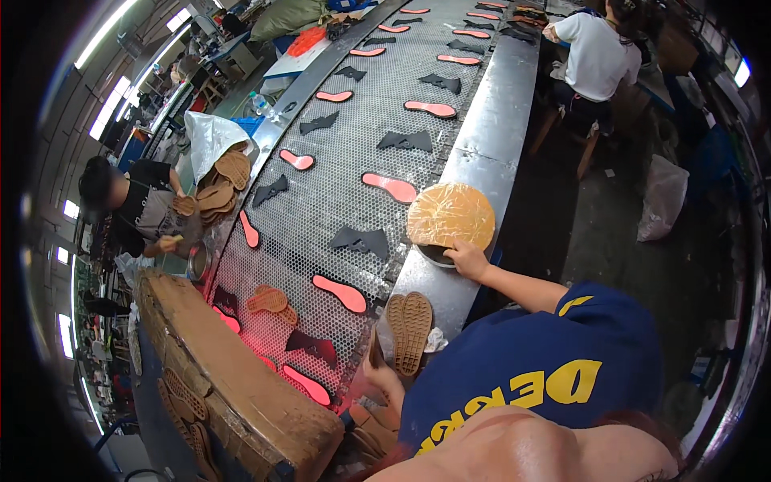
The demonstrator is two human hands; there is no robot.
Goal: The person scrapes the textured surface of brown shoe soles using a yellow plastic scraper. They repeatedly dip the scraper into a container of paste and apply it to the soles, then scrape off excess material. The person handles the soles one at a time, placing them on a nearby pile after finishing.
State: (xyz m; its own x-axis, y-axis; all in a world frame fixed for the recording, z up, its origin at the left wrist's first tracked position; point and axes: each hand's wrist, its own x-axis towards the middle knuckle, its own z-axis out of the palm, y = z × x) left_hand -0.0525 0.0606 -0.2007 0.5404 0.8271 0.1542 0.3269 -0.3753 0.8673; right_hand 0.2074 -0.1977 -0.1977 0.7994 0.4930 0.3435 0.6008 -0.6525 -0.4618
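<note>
My left hand (383, 376) is closed on a brown shoe sole (374, 350), which stands nearly edge-on beside the conveyor's right edge. My right hand (468, 261) grips the near edge of a round lid (451, 215) covered in shiny tan tape. That lid sits over a metal pot (436, 255), with a dark gap showing beneath its near side. Between my hands, two brown treaded soles (409, 333) lie side by side on the metal ledge, next to a crumpled white tissue (436, 341). More soles (373, 430) are piled below my left hand.
Pink insoles (339, 294) and black shoe uppers (359, 241) lie in rows on the mesh conveyor (321, 217). A brown padded cover (233, 369) spans its near end, lit red beneath. Across it, a co-worker (136, 205) handles soles. Another person (594, 60) sits far right.
</note>
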